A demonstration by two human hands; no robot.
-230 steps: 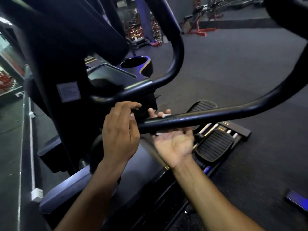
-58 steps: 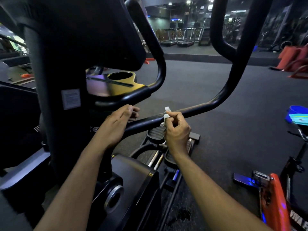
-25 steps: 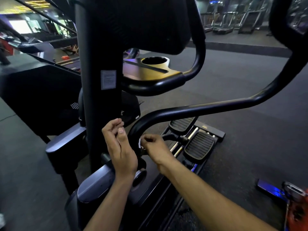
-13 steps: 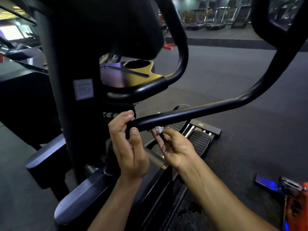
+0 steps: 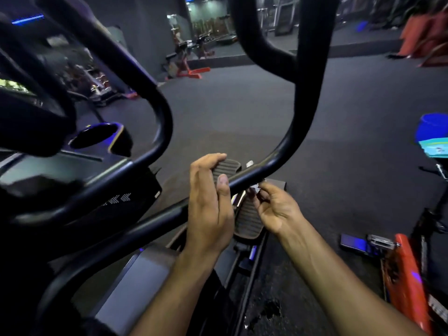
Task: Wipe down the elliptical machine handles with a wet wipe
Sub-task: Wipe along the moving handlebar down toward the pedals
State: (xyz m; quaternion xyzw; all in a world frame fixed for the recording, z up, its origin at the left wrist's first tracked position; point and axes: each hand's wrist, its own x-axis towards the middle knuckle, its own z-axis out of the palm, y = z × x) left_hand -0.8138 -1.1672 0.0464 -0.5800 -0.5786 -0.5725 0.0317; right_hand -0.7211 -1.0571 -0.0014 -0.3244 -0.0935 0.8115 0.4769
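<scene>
The left hand (image 5: 208, 202) curls round the rigid black tubular handle (image 5: 244, 180) while the right hand (image 5: 274, 209) pinches a small, limp white wet wipe (image 5: 254, 189) under it, probably best pressed flat.

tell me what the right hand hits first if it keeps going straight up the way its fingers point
Most likely the black curved tubular elliptical handle. The right hand sits just under it, fingers pinching a small white wet wipe that points up at the bar. Depth is unclear, so the wipe may already touch.

No legible text; blue pack's (image 5: 434, 145) label too blurred.
</scene>
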